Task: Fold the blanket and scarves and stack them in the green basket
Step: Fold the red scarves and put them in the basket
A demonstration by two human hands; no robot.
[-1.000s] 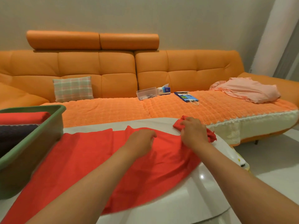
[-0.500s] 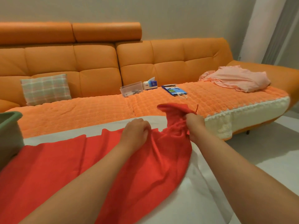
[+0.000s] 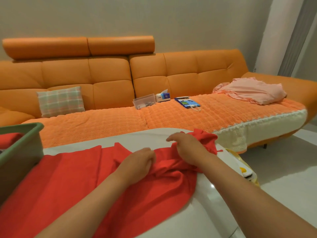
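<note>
Left hand: fingers curled, gripping a gathered ridge of the red cloth.
Right hand: lies over the bunched far end of the cloth, forefinger straight; whether it pinches underneath cannot be told.
Red cloth: spread across the white table, crumpled between the hands.
Green basket: at the table's left edge, touching the cloth, with a folded red piece inside.
Background: orange sofa.

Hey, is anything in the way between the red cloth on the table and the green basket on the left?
Nothing visible. The red cloth lies spread on the white table right up to the green plastic basket. The left hand and right hand grip its right end. A folded red piece already lies inside.
</note>
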